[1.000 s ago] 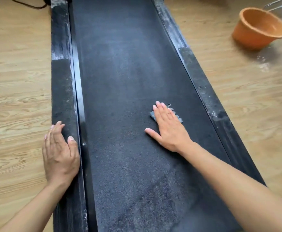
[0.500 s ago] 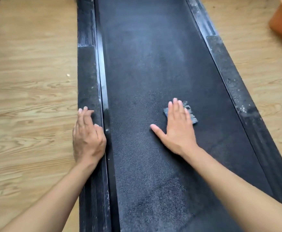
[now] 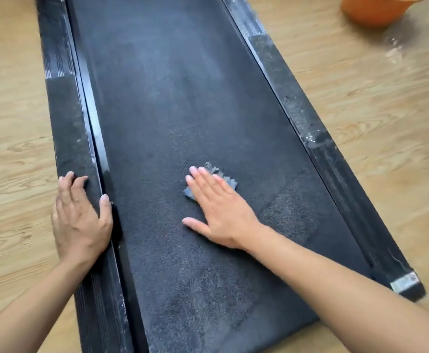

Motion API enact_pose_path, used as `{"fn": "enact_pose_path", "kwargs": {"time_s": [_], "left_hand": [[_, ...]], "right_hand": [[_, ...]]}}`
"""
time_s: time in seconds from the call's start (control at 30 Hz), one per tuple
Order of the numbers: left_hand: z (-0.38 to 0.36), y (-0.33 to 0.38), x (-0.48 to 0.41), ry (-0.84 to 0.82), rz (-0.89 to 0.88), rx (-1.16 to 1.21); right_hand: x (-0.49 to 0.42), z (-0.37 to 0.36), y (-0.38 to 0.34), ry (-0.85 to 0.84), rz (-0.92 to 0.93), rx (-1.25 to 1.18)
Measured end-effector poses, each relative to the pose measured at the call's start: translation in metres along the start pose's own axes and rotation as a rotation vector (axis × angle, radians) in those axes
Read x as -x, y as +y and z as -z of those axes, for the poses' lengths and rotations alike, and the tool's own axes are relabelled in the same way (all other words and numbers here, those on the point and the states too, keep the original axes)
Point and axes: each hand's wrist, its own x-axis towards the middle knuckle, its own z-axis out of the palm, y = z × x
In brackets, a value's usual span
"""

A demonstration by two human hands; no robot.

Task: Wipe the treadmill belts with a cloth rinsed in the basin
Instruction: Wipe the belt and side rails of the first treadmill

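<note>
Blue-grey cloth point(image 3: 230, 184) lies on the black belt point(image 3: 182, 85) about the middle of its width, flat under the right hand point(image 3: 223, 215). Only its frayed edges show beside the fingers point(image 3: 208, 182), which are straight and pressed together, while the thumb stands out to the side. Compared with one second ago, this hand seems to have drawn the cloth a little toward the person and toward the left side of the belt. Because the camera also moved, I cannot say how much. The left hand point(image 3: 80, 220) has kept almost the same place on the left rail point(image 3: 68, 118), but its thumb now lies apart at the inner edge and the fingers, close together, are a little bent on top. The orange basin point(image 3: 376, 11) has slid almost out of view at the top right, well apart from the cloth, with pale splashes point(image 3: 394, 50) on the wooden floor point(image 3: 361, 110) beside it. I judge that a wiping stroke is in progress. Grey dull patches remain on the near part of the belt, and the right rail point(image 3: 310, 128) shows white specks, so much of the work is left.
</note>
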Motion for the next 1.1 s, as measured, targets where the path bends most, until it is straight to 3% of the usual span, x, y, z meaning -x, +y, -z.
{"fn": "enact_pose_path", "kwargs": {"time_s": [0.17,0.4,0.47,0.63,0.73,0.9,0.97,1.1], "left_hand": [[0.002,0.006,0.001,0.020,0.008,0.025],[-0.005,0.003,-0.001,0.035,0.012,0.007],[-0.005,0.003,-0.002,0.041,-0.001,-0.008],[-0.002,0.001,-0.006,0.083,0.067,0.100],[-0.001,0.001,-0.006,0.092,0.058,0.114],[0.003,-0.003,0.000,0.058,-0.025,0.182],[0.004,-0.004,0.002,0.018,-0.099,0.173],[0.006,0.000,0.003,-0.013,-0.114,0.195]], "right_hand": [[0.070,0.019,0.124,-0.021,-0.466,-0.034],[0.068,0.009,0.090,0.039,-0.796,-0.110],[0.050,0.009,0.053,0.008,-0.703,-0.093],[0.016,-0.012,-0.115,-0.105,-0.029,-0.118],[0.029,-0.029,-0.175,-0.132,0.163,-0.056],[0.045,-0.029,-0.137,-0.079,0.215,-0.023],[0.052,-0.023,-0.091,-0.044,0.090,-0.045],[0.076,0.000,0.038,-0.029,-0.331,-0.060]]}}
